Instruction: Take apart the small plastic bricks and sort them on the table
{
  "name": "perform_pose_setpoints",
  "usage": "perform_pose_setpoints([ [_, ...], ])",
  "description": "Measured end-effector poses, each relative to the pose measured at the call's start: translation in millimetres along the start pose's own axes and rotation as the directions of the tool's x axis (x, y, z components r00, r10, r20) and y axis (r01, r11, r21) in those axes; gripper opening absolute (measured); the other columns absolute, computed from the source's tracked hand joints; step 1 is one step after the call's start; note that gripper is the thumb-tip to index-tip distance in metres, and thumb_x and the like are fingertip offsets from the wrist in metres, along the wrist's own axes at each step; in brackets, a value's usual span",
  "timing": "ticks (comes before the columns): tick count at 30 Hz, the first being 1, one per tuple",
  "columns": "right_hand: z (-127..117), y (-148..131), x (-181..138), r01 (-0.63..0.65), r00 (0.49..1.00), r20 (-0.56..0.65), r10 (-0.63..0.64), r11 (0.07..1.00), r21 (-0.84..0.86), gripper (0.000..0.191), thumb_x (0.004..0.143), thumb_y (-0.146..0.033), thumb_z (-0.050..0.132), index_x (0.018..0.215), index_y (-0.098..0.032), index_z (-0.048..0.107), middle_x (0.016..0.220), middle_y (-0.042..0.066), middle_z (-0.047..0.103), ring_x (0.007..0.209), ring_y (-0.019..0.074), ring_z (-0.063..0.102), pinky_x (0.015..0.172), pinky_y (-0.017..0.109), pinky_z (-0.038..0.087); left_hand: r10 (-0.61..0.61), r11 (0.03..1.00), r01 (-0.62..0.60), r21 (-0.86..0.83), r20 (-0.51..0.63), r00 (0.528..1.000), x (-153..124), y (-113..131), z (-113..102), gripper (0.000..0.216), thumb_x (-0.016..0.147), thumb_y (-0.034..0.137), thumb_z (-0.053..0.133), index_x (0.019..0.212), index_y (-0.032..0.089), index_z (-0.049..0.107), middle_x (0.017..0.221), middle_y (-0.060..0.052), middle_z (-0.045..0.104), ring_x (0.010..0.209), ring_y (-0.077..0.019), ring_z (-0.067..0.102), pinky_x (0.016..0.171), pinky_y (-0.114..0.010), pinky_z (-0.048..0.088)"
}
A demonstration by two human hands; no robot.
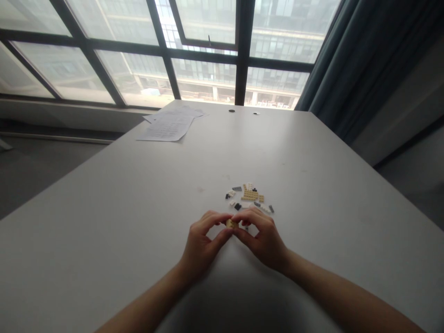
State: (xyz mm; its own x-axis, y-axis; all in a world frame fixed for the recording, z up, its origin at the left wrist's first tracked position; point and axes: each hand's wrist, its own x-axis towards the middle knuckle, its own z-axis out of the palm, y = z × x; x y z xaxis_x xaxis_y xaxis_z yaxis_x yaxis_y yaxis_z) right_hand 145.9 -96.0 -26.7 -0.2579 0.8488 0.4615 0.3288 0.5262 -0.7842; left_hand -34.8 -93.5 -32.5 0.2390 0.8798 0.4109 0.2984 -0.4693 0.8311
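Note:
Between my two hands is a small tan toy brick (231, 224), pinched by thumbs and forefingers from both sides. My left hand (207, 236) is closed on its left side, and my right hand (262, 236) grips its right side. Whether it is one brick or several joined is too small to tell. Just beyond my fingers lies a loose group of building bricks: a tan studded plate (249, 195), a smaller tan piece (261, 198), a black piece (237, 206), a grey piece (237, 188) and several white ones. My right fingers partly hide the nearest pieces.
The bricks lie on a large white table (138, 199). Printed paper sheets (166, 127) rest at its far left. Two round inserts, one a dark disc (231, 111), sit near the far edge. Beyond are windows, with a dark curtain (333, 69) at the right.

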Motion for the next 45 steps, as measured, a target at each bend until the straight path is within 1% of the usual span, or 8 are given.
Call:
perform_pose_setpoints([
  [4, 0.6, -1.5, -0.2, 0.01, 1.0, -0.004, -0.01, 1.0, -0.004, 0.008, 0.084, -0.022, 0.066, 0.092, -0.022, 0.063, 0.084, 0.001, 0.066, 0.076, 0.0164, 0.057, 0.072, 0.031, 0.047, -0.005, 1.0, 0.005, -0.009, -0.008, 1.0, -0.5, -0.1, 0.6, 0.017, 0.085, 0.03, 0.063, 0.097, 0.018, 0.068, 0.087, -0.006, 0.069, 0.081, -0.0184, 0.063, 0.074, -0.031, 0.05],
  [8, 1.0, -2.7, -0.1, 0.013, 0.999, -0.042, -0.014, 1.0, -0.008, 0.008, 0.083, -0.023, 0.066, 0.09, -0.022, 0.062, 0.081, 0.001, 0.065, 0.072, 0.0151, 0.056, 0.069, 0.029, 0.046, -0.011, 1.0, 0.01, -0.014, -0.022, 1.0, -1.0, -0.6, 1.5, 0.017, 0.086, 0.029, 0.063, 0.097, 0.019, 0.068, 0.086, -0.005, 0.069, 0.079, -0.0176, 0.063, 0.073, -0.03, 0.05],
  [14, 0.0, -0.2, -1.8, -0.01, 0.999, -0.036, 0.009, 1.0, -0.023, 0.01, 0.083, -0.024, 0.065, 0.093, -0.022, 0.062, 0.082, 0.001, 0.065, 0.073, 0.0155, 0.056, 0.069, 0.03, 0.046, -0.001, 1.0, 0.0, -0.012, -0.059, 0.998, -1.4, 0.8, 1.1, 0.015, 0.086, 0.029, 0.062, 0.096, 0.019, 0.067, 0.084, -0.004, 0.068, 0.077, -0.0167, 0.063, 0.072, -0.029, 0.05],
  [19, -0.5, 0.5, -1.3, -0.012, 1.0, 0.002, 0.012, 1.0, -0.029, 0.007, 0.085, -0.025, 0.063, 0.091, -0.022, 0.064, 0.083, 0.002, 0.066, 0.075, 0.0161, 0.057, 0.072, 0.031, 0.046, 0.015, 1.0, -0.016, -0.005, -0.098, 0.995, -1.8, 0.3, 1.2, 0.014, 0.086, 0.028, 0.062, 0.096, 0.019, 0.065, 0.081, -0.003, 0.066, 0.074, -0.0154, 0.062, 0.07, -0.027, 0.049],
  [28, 0.4, 2.8, -2.1, -0.021, 1.0, 0.021, 0.022, 0.998, -0.051, 0.006, 0.087, -0.026, 0.061, 0.089, -0.022, 0.065, 0.081, 0.002, 0.067, 0.077, 0.0179, 0.058, 0.076, 0.033, 0.045, -0.003, 1.0, 0.002, -0.001, -0.109, 0.994, -5.6, -5.2, 1.8, 0.017, 0.087, 0.029, 0.06, 0.1, 0.019, 0.065, 0.082, -0.004, 0.064, 0.077, -0.016, 0.06, 0.072, -0.028, 0.048],
  [34, 1.2, 4.1, -3.1, -0.01, 0.999, 0.043, 0.012, 0.999, -0.042, 0.013, 0.09, -0.021, 0.054, 0.087, -0.021, 0.066, 0.079, 0.003, 0.066, 0.078, 0.018, 0.057, 0.075, 0.032, 0.044, 0.019, 0.999, -0.022, -0.027, -0.115, 0.993, -5.8, -6.4, 2.5, 0.016, 0.087, 0.026, 0.06, 0.102, 0.02, 0.064, 0.083, -0.002, 0.063, 0.077, -0.0145, 0.059, 0.072, -0.026, 0.047],
  [45, 3.9, 4.5, -4.3, -0.025, 0.997, 0.075, 0.026, 0.999, -0.022, 0.012, 0.089, -0.02, 0.057, 0.089, -0.021, 0.069, 0.078, 0.003, 0.065, 0.074, 0.0168, 0.057, 0.073, 0.031, 0.044, 0.009, 0.999, -0.014, -0.038, -0.115, 0.993, -5.9, -6.5, 3.6, 0.016, 0.087, 0.027, 0.06, 0.101, 0.02, 0.065, 0.082, -0.003, 0.063, 0.076, -0.015, 0.06, 0.072, -0.026, 0.047],
])
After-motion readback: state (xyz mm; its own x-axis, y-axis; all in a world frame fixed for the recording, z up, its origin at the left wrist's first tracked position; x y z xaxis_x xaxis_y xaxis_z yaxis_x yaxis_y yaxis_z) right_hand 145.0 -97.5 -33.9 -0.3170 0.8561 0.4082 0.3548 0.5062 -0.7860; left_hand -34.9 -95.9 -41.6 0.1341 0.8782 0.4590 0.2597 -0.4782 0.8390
